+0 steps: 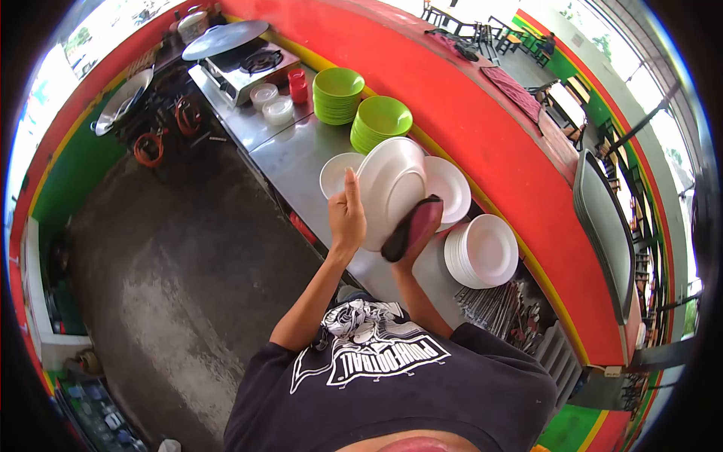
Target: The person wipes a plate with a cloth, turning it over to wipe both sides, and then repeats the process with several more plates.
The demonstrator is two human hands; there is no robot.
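A white plate [386, 188] is tilted up over the steel counter, its ringed underside facing me. My left hand [348, 217] grips its left edge, thumb pointing up. My right hand [411, 255] is closed on a dark maroon cloth [423, 226] that rests against the plate's lower right side; most of its fingers are hidden behind the cloth. Behind the held plate, another white plate [453, 190] shows on the right and a white dish [336, 175] on the left, both partly covered. A stack of white plates [491, 252] stands to the right.
Two stacks of green bowls [337, 94] stand along the red wall [452, 98]. Beyond are clear containers [278, 110], red containers [298, 86] and a gas stove [260, 62]. Metal cutlery [493, 305] lies near my right arm. A dark floor [166, 248] extends left.
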